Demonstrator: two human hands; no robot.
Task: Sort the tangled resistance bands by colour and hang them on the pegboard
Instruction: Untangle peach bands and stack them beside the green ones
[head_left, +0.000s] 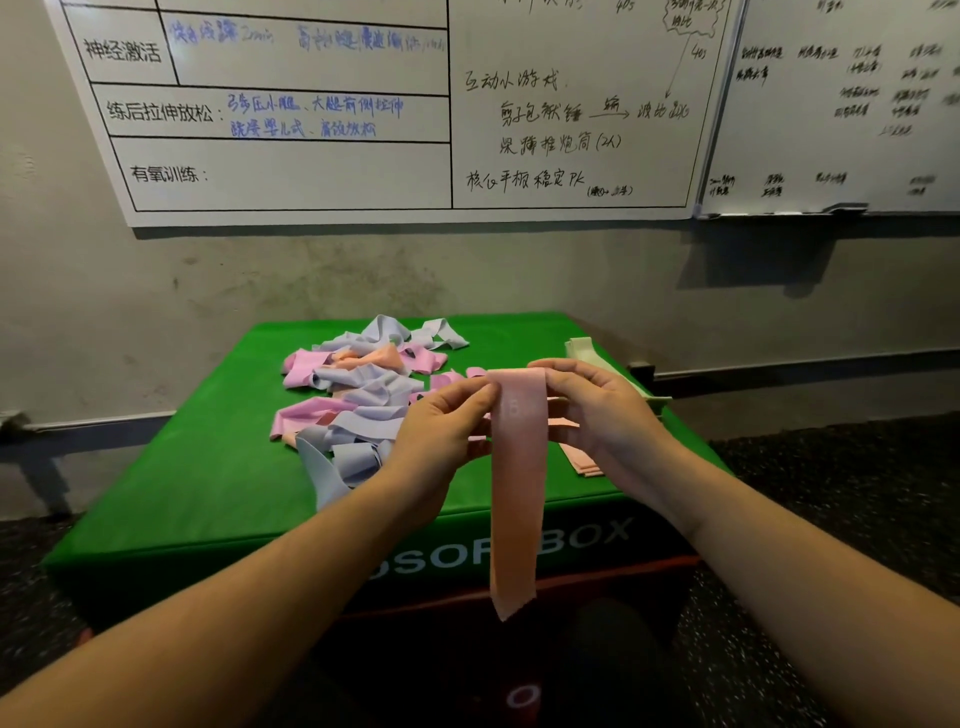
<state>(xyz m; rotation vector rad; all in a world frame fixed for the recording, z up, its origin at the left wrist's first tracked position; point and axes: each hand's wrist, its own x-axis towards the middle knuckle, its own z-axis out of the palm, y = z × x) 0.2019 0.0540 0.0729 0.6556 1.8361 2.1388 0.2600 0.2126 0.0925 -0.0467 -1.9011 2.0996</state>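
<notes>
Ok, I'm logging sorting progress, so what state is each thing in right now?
peach band: held up by both hands, hanging straight, untangled
left hand: pinching the band's top
right hand: pinching the band's top
tangled pile: pink, lilac and peach bands still mixed on the box
peach stack: laid flat, sorted
pale green bands: set apart at the far right
green box: holding everything
</notes>
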